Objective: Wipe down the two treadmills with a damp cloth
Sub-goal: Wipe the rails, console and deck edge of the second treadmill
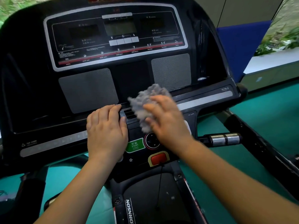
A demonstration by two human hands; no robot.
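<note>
A black treadmill console fills the head view, with a display panel at the top and a green START button near its lower edge. My right hand presses a crumpled grey cloth against the middle of the console, just above the round control dial; its fingers look straight and are blurred. My left hand rests flat on the console's lower ledge, just left of the cloth, with its fingertips at a narrow slot.
A red stop button with a black cord sits below the dial. A chrome-ringed handlebar sticks out at the right. The treadmill belt runs below. Green floor surrounds the machine; a blue panel and a white ledge stand at the right.
</note>
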